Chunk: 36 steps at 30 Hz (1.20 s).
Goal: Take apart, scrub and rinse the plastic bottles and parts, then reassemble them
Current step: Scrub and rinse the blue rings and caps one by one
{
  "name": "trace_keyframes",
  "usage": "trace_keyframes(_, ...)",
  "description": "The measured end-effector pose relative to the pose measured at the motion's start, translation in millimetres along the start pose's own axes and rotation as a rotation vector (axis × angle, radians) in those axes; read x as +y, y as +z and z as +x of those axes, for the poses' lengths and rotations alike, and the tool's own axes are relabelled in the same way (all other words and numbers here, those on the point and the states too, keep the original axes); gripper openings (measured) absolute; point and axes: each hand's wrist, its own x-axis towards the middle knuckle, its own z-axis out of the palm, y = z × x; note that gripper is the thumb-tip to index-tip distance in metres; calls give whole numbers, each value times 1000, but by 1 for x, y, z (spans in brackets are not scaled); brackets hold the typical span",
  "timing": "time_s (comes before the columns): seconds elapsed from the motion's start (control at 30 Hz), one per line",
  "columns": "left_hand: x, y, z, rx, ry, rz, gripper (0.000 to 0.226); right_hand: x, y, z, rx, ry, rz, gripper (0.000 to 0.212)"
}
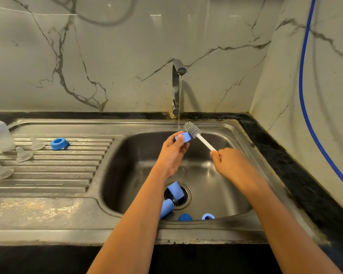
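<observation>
Currently pinching blue ring [183,137] with left hand [172,155] below tap stream [179,99] for rinsing, right hand [230,163] fisted round brush [193,131] handle, bristles at ring; other blue parts [176,191] waiting in sink [127,165].

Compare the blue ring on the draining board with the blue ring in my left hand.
The board ring lies flat on the draining board, opening upward; the held ring is tilted. The board ring is untouched, while the left hand pinches the held ring just below the tap stream, with the brush in the right hand beside it. Both are blue plastic rings of similar look.
</observation>
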Motion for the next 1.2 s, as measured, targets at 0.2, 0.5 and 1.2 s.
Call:
trace_keyframes(0.2, 3, -4, 2, 97, 6, -101, 31, -7, -5, -9, -80, -42, 11, 47)
trace_keyframes(0.5, -7, -1, -3, -64, 39, 110, 24, 10, 6, 9, -22, 94, -16, 35)
trace_keyframes(1.2, 24, 15, 77, 267, -220, -434, 52, 13, -7, 0, 41, 77, 3, 38)
